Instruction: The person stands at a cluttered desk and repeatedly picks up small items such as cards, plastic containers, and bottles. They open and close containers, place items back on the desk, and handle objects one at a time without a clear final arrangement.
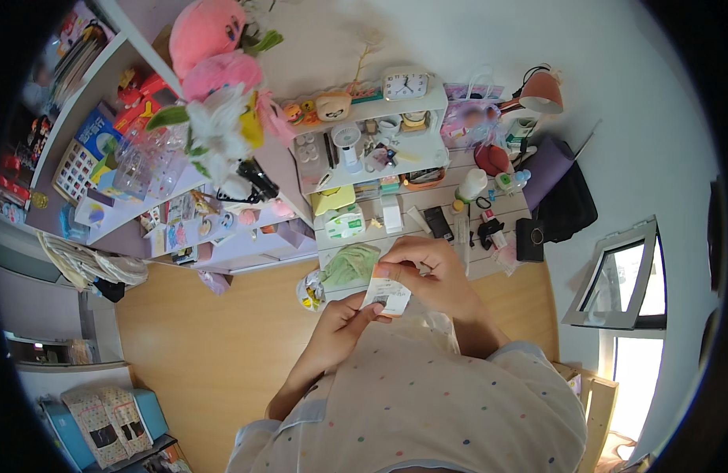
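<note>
A small white paper slip (390,295) with orange edges is held in front of my body, bearing print and a square code. My left hand (347,325) pinches its lower edge between thumb and fingers. At its upper left corner, my right hand (432,273) grips the slip with thumb and bent forefinger. Just beyond the slip, a crumpled green cloth (350,264) lies at the near left edge of the white plank desk (399,241). A shiny bag (310,291) with yellow bits sits beside the desk below the cloth.
On the desk are a tissue pack (345,221), a white box (391,213), a black pouch (438,223), a white bottle (472,184) and a black box (529,239). A desk shelf (372,124) carries a clock (405,86) and a small fan (347,145). Left stands a crowded shelf unit (127,222); right, a tilted window (618,278).
</note>
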### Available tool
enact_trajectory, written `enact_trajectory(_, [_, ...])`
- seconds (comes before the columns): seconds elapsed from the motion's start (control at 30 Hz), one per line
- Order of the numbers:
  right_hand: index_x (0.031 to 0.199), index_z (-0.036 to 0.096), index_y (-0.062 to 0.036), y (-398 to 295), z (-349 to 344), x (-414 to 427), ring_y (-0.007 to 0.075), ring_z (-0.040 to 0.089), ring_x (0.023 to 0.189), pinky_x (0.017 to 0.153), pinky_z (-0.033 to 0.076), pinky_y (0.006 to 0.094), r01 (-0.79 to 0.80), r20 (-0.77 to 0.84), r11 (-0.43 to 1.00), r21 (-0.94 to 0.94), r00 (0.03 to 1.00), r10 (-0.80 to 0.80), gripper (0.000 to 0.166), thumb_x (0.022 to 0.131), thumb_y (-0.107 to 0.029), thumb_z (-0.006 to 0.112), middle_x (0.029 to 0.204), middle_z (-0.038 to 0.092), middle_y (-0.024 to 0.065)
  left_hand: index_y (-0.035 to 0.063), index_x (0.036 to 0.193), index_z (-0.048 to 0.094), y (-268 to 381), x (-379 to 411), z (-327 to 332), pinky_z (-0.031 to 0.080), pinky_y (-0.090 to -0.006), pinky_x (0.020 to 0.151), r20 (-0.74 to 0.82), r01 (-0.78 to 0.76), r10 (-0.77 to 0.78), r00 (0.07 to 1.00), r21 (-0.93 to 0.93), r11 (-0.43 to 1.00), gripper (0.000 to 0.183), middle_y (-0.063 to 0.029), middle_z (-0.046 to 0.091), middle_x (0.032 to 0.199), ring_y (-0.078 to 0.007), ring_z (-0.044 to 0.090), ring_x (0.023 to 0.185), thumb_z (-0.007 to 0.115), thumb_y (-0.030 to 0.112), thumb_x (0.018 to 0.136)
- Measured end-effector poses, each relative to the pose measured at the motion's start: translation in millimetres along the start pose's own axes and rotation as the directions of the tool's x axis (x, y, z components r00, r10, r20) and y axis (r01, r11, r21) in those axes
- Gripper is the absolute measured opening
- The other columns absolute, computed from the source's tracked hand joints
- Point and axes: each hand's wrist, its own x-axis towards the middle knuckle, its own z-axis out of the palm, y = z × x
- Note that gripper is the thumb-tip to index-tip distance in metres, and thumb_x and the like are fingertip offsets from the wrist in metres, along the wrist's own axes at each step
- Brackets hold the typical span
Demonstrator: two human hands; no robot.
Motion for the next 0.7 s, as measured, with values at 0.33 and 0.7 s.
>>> enact_trajectory(0.33, [0.091, 0.072, 0.0037, 46, -51, 16, 0.0063, 0.060, 0.071, 0.062, 0.047, 0.0209, -0.259, -0.095, 0.913, 0.316, 0.949, 0.302, 0.014, 0.085, -0.009, 0.073, 0.080, 0.070, 0.0052, 0.0082, 0.147, 0.027, 12, 52, 50, 0.053, -0.0339, 0.089, -0.233, -0.085, 0.027, 0.972, -0.243, 0.966, 0.058, -0.0122, 0.061, 0.116, -0.0171, 0.063, 0.099, 0.048, -0.006, 0.095])
enact_trajectory(0.7, [0.090, 0.073, 0.0042, 90, -82, 10, 0.0079, 0.063, 0.074, 0.066, 0.049, 0.0219, -0.539, 0.298, 0.761, 0.361, 0.840, 0.454, 0.013, 0.086, -0.007, 0.068, 0.084, 0.072, 0.0070, 0.0031, 0.114, 0.068, -1, 86, 56, 0.053, -0.0274, 0.086, -0.116, 0.150, -0.148, 0.982, 0.015, 0.989, 0.038, -0.0060, 0.066, 0.115, -0.0143, 0.064, 0.097, 0.067, -0.013, 0.079])
